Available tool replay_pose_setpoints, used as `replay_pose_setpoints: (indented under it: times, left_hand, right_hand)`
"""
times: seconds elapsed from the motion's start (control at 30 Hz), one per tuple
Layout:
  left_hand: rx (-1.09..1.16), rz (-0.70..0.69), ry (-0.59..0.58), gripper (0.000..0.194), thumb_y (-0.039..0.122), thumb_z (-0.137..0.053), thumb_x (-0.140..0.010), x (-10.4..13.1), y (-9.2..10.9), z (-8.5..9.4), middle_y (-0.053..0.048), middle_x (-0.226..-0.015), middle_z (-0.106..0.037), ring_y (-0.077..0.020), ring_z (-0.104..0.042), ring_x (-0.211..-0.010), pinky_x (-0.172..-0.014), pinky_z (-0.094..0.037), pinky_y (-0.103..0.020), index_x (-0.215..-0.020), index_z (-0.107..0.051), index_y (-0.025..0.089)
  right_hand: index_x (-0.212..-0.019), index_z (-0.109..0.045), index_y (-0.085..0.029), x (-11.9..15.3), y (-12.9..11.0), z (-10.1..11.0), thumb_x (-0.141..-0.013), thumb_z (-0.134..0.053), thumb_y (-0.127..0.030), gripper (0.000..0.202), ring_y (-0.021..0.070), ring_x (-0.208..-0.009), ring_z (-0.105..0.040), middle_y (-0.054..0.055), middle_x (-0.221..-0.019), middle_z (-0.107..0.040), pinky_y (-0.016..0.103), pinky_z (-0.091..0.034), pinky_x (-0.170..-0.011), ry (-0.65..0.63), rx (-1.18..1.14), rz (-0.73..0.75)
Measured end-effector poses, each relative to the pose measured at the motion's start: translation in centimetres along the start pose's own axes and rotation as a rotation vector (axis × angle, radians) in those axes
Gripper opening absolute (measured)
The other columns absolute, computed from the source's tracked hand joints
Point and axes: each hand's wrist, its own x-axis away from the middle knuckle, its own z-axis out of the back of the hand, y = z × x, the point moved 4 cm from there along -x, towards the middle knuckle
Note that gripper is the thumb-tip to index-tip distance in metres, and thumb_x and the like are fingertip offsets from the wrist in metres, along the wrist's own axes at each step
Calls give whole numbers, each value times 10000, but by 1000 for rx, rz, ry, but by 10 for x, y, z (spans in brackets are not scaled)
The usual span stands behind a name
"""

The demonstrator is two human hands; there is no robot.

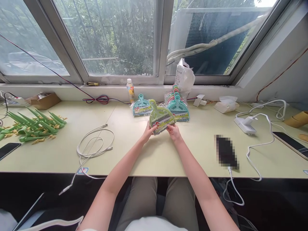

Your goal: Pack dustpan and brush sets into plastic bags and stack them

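A green dustpan-and-brush set in clear wrap (161, 117) is held above the table, its handle pointing up and to the left. My left hand (148, 131) grips its lower left edge, thumb on the front. My right hand (174, 132) holds the lower right edge, with the fingers partly hidden behind the pack. Behind it on the left lies a teal wrapped set (141, 106). A pile of similar wrapped sets, a teal one on top (178, 107), lies behind on the right.
On the pale table (134, 160) are a coiled white cable (79, 150), green pointed items (45, 123), a bottle (130, 90), a tissue pack (226, 104), a power strip (245, 125) and a blurred dark object (226, 151). A white bag (184, 75) stands near the window.
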Motion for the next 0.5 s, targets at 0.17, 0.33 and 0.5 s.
replay_pose_setpoints:
  times: [0.17, 0.33, 0.5]
  left_hand:
    - [16, 51, -177, 816, 476, -752, -819, 5, 4, -6, -172, -1382, -617, -246, -768, -774, -715, -633, -418, -1477, -308, 288]
    - [-1, 50, -111, 849, 433, -750, -798, 3, -3, -3, -168, -1319, -653, -237, -759, -717, -684, -629, -416, -1494, -300, 253]
    - [69, 74, -35, 721, 337, -770, -750, -4, -6, 9, -142, -1186, -713, -204, -721, -662, -580, -587, -333, -1374, -436, 200]
  right_hand:
    - [-870, -661, -191, 3, -6, 1, -555, -892, -105, 400, 297, -1087, -741, 45, -903, -783, 462, -610, -1008, 14, -6, 59]
    - [-883, -676, -190, 6, -8, -4, -564, -912, -117, 403, 279, -1074, -743, 37, -915, -784, 448, -610, -1012, -12, 21, 49]
    - [-868, -716, -139, 3, -17, 0, -683, -915, -231, 287, 247, -917, -779, 91, -861, -788, 386, -634, -947, -106, 146, -22]
